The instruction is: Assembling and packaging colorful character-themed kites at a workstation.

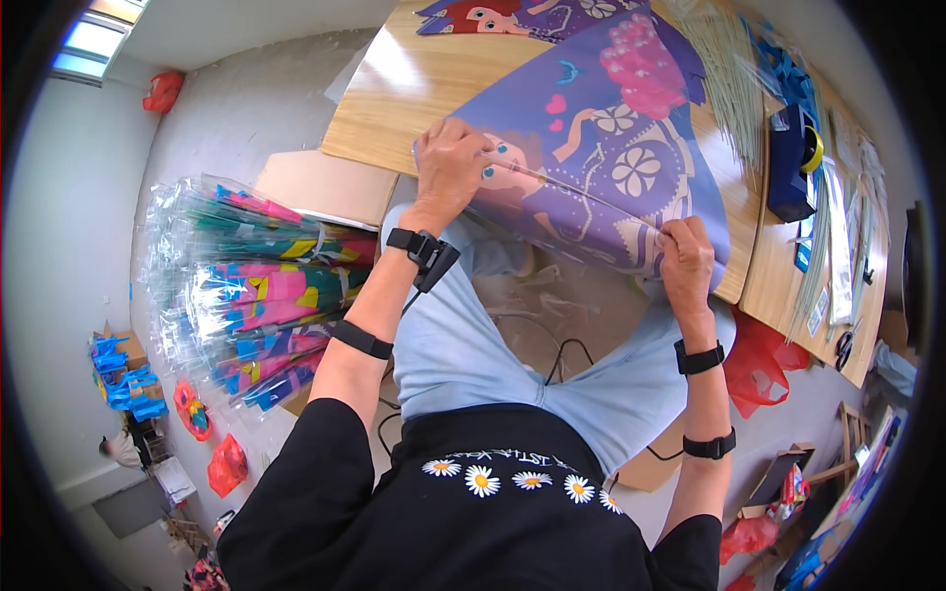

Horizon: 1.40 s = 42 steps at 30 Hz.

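A purple kite sail [581,108], triangular and printed with a cartoon princess and pink flowers, lies over the near edge of the wooden table. My left hand [451,167] pinches its near edge at the left, by the printed face. At the right, the fingers of my right hand [688,258] are closed on the same edge. Between the two hands the edge is drawn straight, and a thin line like a seam or rod runs along it; which one I cannot tell. Farther back lies another printed sail [483,18], partly under this one.
Thin pale sticks [724,74] lie at the table's right, beside a dark blue tape dispenser [788,163] with yellow tape. Black scissors [844,350] rest near the right edge. Plastic-wrapped colourful bundles [266,295] are at my left. A red bag [759,369] hangs below the table.
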Each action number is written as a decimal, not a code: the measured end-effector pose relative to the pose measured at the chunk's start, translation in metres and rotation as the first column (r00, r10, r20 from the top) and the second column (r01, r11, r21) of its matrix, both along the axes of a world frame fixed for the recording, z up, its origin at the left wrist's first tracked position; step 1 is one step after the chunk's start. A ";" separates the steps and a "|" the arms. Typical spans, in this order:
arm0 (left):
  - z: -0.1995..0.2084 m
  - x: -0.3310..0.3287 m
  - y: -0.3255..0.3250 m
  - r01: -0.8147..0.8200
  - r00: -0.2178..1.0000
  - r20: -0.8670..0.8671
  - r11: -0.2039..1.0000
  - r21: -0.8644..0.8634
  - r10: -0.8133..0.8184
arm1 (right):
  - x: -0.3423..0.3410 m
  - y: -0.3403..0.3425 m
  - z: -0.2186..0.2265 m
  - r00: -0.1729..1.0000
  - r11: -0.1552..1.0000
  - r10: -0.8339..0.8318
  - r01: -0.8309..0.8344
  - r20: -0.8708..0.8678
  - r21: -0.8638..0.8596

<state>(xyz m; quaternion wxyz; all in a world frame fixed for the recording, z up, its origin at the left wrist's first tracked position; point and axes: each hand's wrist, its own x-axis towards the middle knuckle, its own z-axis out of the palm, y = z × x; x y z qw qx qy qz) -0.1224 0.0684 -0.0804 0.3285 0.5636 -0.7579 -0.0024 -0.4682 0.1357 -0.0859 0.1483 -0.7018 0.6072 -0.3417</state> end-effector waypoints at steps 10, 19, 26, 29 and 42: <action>-0.009 -0.042 0.001 0.223 0.975 -0.014 0.973 0.061 -0.222 | -0.005 0.000 -0.005 0.996 0.999 -0.007 0.003 -0.092 -0.052; -0.010 -0.046 0.000 0.210 0.978 -0.021 0.968 0.134 -0.209 | -0.028 0.009 -0.019 0.973 0.976 -0.216 0.213 -0.076 -0.045; -0.008 -0.048 0.000 0.215 0.977 -0.043 0.967 0.135 -0.211 | -0.035 0.010 -0.018 0.961 0.960 -0.276 0.277 -0.007 0.035; -0.008 -0.048 0.000 0.215 0.977 -0.037 0.968 0.130 -0.212 | -0.034 0.011 -0.015 0.956 0.954 -0.288 0.282 0.050 0.100; -0.009 -0.044 -0.001 0.204 0.979 -0.011 0.971 0.121 -0.204 | -0.036 0.006 -0.012 0.928 0.919 -0.359 0.333 0.098 0.213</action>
